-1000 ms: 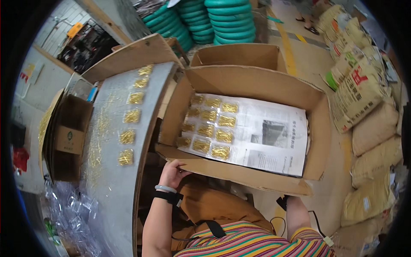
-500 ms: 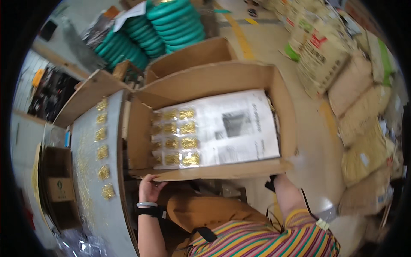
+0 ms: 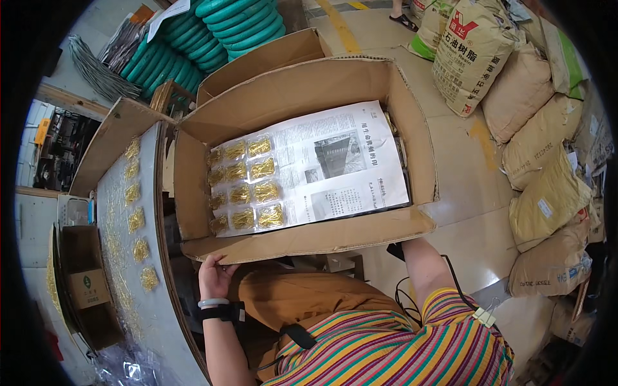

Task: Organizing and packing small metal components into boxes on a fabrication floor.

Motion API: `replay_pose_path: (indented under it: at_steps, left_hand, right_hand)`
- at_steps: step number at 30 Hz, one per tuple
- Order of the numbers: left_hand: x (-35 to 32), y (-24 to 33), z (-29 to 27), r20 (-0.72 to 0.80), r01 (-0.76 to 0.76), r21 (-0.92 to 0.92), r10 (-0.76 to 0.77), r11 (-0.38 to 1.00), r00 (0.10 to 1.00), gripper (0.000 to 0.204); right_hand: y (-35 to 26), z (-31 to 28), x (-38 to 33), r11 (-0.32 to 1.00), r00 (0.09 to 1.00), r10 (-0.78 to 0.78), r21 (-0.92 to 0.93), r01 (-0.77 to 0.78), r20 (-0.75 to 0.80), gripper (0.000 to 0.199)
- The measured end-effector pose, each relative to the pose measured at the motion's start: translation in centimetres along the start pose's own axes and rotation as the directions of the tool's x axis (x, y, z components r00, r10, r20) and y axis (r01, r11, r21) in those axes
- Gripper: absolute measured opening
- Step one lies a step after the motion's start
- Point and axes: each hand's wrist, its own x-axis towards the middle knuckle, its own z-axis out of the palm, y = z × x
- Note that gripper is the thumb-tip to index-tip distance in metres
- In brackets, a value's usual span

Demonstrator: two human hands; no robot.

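The left hand (image 3: pixel 215 275) cups the near flap of the cardboard box (image 3: pixel 302 241), fingers curled under its corner to steady it; the right hand is hidden under that flap, fingers untellable; gold packets (image 3: pixel 248 190) lie in rows on newspaper (image 3: pixel 335 170) inside the box, kept flat

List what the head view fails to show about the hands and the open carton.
- Right hand: hidden under the carton's near flap.
- Left hand: fingertips tucked under that flap; grip unclear.
- Carton contents beneath the newspaper: covered.
- Gold packets: too small to identify.
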Motion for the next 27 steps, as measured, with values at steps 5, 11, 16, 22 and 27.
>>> replay_pose_path:
  at_steps: [5, 11, 16, 22, 27]
  left_hand:
    - [-1.1, -0.5, 1.4, -0.024, -0.023, -0.006, 0.023, 1.000, 0.999, 0.028]
    - [0.2, 0.2, 1.4, -0.027, -0.029, -0.026, 0.028, 0.999, 0.999, 0.024]
    - [0.6, 1.0, 1.8, -0.060, 0.001, -0.028, -0.003, 1.000, 0.998, 0.022]
    - [0.6, -0.2, 1.6, -0.025, -0.004, -0.041, 0.003, 0.999, 1.000, 0.028]
    - [-3.5, 0.0, 0.4, 0.076, 0.061, -0.081, -0.055, 0.995, 0.996, 0.050]
  right_hand:
    - [-0.8, 0.4, 0.6, 1.000, 1.000, 0.001, -0.026, 0.000, 0.009, 0.076]
    - [-1.2, 1.0, 1.1, 0.999, 1.000, 0.007, -0.053, -0.005, 0.031, 0.077]
    - [-1.0, 0.7, 1.1, 0.996, 0.998, -0.005, -0.090, 0.012, 0.068, 0.077]
    - [3.1, -3.3, 1.2, 0.933, 0.936, -0.094, -0.299, 0.202, 0.340, 0.077]
    - [0.0, -1.9, -4.5, 0.994, 0.998, 0.057, 0.091, -0.056, -0.005, 0.072]
